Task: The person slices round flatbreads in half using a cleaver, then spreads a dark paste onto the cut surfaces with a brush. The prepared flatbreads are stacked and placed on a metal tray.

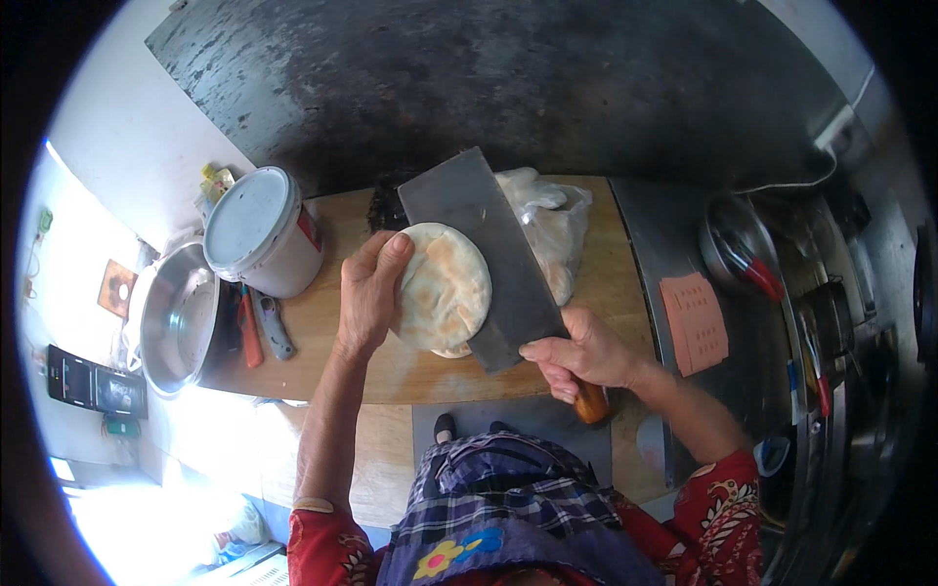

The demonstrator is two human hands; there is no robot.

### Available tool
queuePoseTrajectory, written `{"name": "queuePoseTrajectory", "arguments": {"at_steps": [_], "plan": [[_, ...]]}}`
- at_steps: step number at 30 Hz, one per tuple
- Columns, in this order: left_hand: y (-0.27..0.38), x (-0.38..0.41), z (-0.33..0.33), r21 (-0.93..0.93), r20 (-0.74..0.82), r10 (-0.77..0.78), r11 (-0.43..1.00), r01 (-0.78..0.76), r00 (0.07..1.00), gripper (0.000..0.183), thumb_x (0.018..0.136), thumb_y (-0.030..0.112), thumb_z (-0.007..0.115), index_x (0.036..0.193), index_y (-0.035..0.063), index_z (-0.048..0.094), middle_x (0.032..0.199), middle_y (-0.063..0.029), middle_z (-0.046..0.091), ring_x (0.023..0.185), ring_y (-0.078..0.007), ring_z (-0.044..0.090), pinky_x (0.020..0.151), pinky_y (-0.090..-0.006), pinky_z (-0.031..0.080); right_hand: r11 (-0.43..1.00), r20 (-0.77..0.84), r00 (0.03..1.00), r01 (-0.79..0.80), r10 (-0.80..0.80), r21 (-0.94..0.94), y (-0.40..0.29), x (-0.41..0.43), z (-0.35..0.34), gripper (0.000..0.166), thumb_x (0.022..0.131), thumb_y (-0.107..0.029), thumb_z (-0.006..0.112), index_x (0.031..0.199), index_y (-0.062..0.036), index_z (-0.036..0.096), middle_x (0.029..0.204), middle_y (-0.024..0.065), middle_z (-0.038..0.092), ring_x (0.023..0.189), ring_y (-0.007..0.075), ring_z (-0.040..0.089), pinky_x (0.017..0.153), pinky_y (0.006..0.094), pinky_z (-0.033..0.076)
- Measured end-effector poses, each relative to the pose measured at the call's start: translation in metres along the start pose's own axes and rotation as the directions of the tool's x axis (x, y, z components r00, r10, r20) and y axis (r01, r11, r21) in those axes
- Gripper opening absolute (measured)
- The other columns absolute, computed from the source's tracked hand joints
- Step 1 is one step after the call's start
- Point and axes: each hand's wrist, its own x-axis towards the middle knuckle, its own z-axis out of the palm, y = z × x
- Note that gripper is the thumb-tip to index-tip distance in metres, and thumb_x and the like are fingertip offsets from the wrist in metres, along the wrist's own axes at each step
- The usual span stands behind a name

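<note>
My left hand (372, 293) holds a round flatbread (443, 289) by its left edge, thumb on top, above a wooden worktop (322, 366). My right hand (586, 351) grips a large cleaver by its wooden handle. The broad dark cleaver blade (498, 256) slants up and left, passing behind the right side of the bread in this view. Part of another pale round edge shows below the held bread. Behind the blade, to the right, a clear plastic bag (560, 234) with breads in it lies on the worktop.
A lidded white bucket (275, 242), a steel basin (179, 315), an orange-handled tool (249, 329) and a grey-handled tool (275, 329) are at the left. At the right are orange paper sheets (695, 322) with writing and a metal bowl (733, 238) holding red-handled utensils. A dark panel (513, 88) stands behind.
</note>
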Motion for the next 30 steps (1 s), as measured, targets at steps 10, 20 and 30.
{"name": "queuePoseTrajectory", "arguments": {"at_steps": [10, 20, 30], "plan": [[-0.02, -0.021, 0.02, -0.5, -0.219, -0.079, 0.865, -0.042, 0.973, 0.039, 0.091, 0.034, 0.052, 0.101, -0.0042, 0.055, 0.09, -0.0065, 0.06, 0.079, -0.0103, 0.056, 0.072, -0.0233, 0.047, 0.994, -0.059, 0.995, 0.089, -0.085, 0.071, 0.018, 0.002, 0.011, 0.012, 0.089, -0.007, 0.051, 0.079, -0.0011, 0.048, 0.05, 0.0021, 0.045, 0.04, 0.0099, 0.045, 0.038, 0.0268, 0.041], [-0.019, -0.017, 0.007, -0.336, -0.188, -0.023, 0.941, -0.042, 0.982, 0.037, 0.09, 0.03, 0.055, 0.097, -0.0053, 0.059, 0.083, -0.0049, 0.061, 0.073, -0.0087, 0.054, 0.066, -0.0219, 0.046, 1.0, -0.007, 1.0, -0.015, 0.015, 0.013, 0.007, -0.016, 0.009, 0.015, 0.089, -0.006, 0.05, 0.075, -0.0017, 0.048, 0.049, 0.0022, 0.044, 0.039, 0.0103, 0.045, 0.038, 0.0269, 0.04], [-0.014, -0.02, 0.013, -0.256, -0.161, 0.006, 0.966, -0.047, 0.987, 0.038, 0.091, 0.033, 0.054, 0.099, -0.004, 0.059, 0.083, -0.0039, 0.061, 0.071, -0.0076, 0.054, 0.064, -0.0214, 0.046, 0.999, -0.002, 0.999, -0.039, 0.039, 0.011, 0.0, -0.019, 0.009, 0.017, 0.089, -0.01, 0.05, 0.075, -0.0035, 0.043, 0.049, 0.0019, 0.045, 0.039, 0.0106, 0.045, 0.037, 0.0276, 0.041]]}}
